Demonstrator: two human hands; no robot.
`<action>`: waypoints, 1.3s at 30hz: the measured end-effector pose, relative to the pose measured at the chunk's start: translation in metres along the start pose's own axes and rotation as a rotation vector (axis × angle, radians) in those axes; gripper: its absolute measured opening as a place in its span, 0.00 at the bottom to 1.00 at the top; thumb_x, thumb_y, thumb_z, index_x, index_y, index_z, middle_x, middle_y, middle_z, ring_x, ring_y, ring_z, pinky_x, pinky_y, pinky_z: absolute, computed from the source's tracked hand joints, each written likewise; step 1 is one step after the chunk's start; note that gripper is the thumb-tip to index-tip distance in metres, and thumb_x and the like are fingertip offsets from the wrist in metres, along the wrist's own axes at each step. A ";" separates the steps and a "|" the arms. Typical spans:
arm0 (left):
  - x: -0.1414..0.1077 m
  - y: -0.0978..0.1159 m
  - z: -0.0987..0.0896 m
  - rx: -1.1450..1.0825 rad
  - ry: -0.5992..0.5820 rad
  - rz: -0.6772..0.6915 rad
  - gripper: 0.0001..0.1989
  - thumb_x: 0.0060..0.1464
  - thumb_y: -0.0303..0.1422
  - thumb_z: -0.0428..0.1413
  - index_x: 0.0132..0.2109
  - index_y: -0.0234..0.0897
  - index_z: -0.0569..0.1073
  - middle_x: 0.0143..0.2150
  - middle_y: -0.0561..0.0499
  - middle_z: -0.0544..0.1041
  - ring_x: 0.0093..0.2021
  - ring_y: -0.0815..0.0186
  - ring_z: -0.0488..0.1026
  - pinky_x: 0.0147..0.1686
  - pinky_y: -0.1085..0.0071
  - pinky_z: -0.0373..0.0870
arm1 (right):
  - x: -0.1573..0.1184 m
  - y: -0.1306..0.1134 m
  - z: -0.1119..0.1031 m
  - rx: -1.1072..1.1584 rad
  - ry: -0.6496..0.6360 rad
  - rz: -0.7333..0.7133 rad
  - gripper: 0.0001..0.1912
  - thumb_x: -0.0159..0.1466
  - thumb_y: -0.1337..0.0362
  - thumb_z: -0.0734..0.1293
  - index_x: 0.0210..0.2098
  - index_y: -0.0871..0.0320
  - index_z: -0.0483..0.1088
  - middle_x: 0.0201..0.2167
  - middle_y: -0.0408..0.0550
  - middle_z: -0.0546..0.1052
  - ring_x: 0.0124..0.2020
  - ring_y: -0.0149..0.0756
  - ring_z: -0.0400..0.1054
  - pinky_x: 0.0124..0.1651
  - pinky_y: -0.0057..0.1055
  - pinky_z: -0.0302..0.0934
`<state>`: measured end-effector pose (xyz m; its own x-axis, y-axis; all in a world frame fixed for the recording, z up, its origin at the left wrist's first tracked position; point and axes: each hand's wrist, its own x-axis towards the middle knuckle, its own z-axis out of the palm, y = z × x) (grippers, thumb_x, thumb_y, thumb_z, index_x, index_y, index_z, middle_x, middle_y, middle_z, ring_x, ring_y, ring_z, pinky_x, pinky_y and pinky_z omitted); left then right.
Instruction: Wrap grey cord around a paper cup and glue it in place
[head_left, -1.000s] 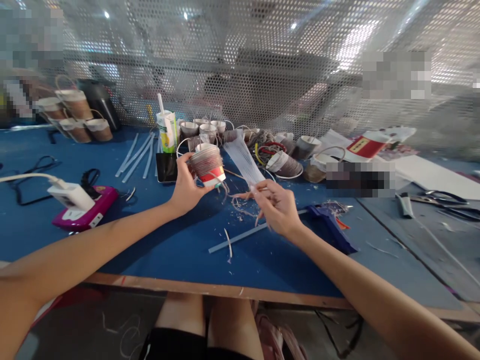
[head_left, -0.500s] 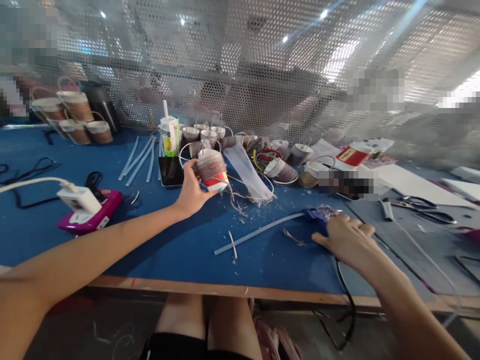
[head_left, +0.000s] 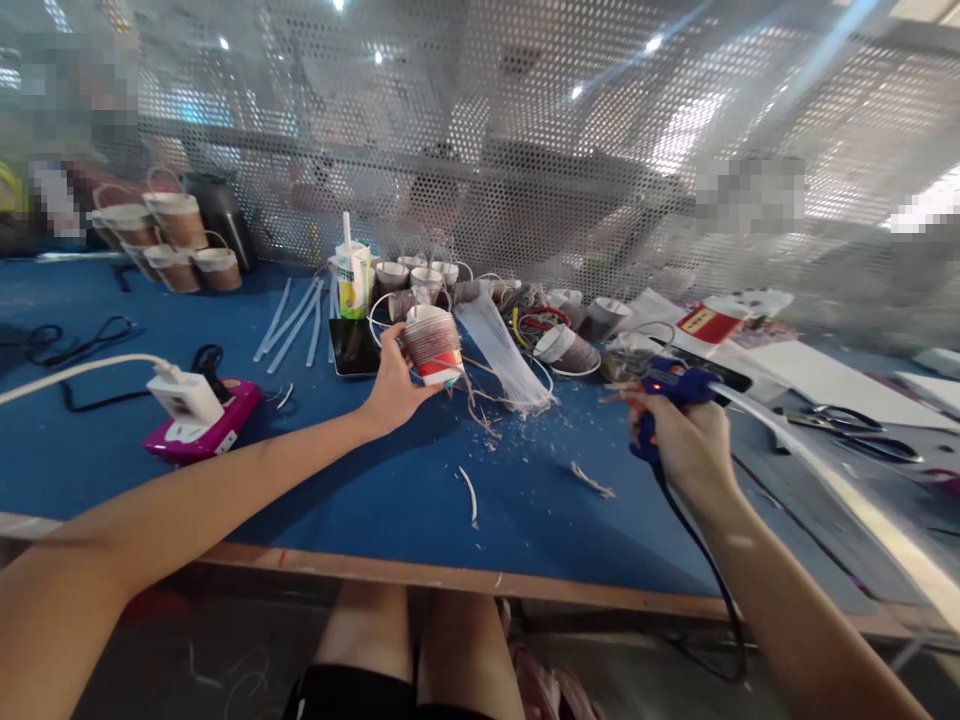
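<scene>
My left hand grips a paper cup wrapped in brownish-grey twine, its red and white printed base showing bare. Loose twine trails from the cup toward the table. Raised over the right side of the table, my right hand is closed round a blue hot glue gun with a small orange light. A long translucent glue stick sticks out behind the gun, and its black cord hangs past the table edge. The gun's nozzle points left and is blurred.
Behind the cup stand several twine-wrapped cups, a drink carton and a phone. White fibre strands lie nearby. A magenta power strip sits left, scissors right. Glue sticks lie at back left, before a perforated metal screen.
My right hand has lifted the glue gun off the table and turned it; its glue stick now extends to the right instead of left. The left hand still holds the cup.
</scene>
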<state>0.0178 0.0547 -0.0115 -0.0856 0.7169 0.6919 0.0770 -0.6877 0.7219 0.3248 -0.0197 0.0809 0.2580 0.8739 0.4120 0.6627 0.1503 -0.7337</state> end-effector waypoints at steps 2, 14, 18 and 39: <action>0.000 0.000 0.000 -0.022 -0.012 -0.021 0.44 0.37 0.35 0.72 0.54 0.44 0.51 0.55 0.44 0.59 0.53 0.57 0.70 0.53 0.52 0.74 | 0.001 -0.028 0.014 0.322 -0.134 0.062 0.15 0.54 0.51 0.67 0.22 0.56 0.66 0.10 0.41 0.66 0.10 0.30 0.56 0.14 0.28 0.48; 0.001 -0.003 -0.005 0.123 -0.074 0.033 0.42 0.36 0.30 0.70 0.56 0.40 0.56 0.55 0.41 0.62 0.53 0.55 0.69 0.51 0.55 0.75 | -0.014 -0.045 0.075 0.577 -0.513 0.009 0.17 0.47 0.52 0.76 0.21 0.59 0.72 0.09 0.40 0.67 0.08 0.27 0.57 0.09 0.25 0.52; 0.000 0.000 -0.006 0.170 -0.094 0.086 0.41 0.37 0.33 0.70 0.57 0.41 0.58 0.54 0.43 0.63 0.52 0.56 0.68 0.48 0.58 0.76 | -0.020 -0.035 0.081 0.518 -0.487 0.007 0.15 0.47 0.54 0.76 0.23 0.59 0.72 0.09 0.39 0.67 0.08 0.27 0.56 0.10 0.26 0.53; 0.000 0.014 -0.008 0.131 -0.175 0.049 0.39 0.40 0.35 0.69 0.56 0.42 0.59 0.52 0.44 0.63 0.53 0.56 0.67 0.50 0.56 0.74 | -0.015 -0.031 0.090 0.443 -0.539 0.100 0.13 0.44 0.56 0.71 0.20 0.55 0.66 0.07 0.37 0.63 0.07 0.27 0.53 0.08 0.26 0.52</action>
<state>0.0107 0.0446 -0.0016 0.0937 0.7001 0.7079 0.2062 -0.7092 0.6741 0.2369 0.0038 0.0490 -0.1577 0.9834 0.0899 0.2756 0.1312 -0.9523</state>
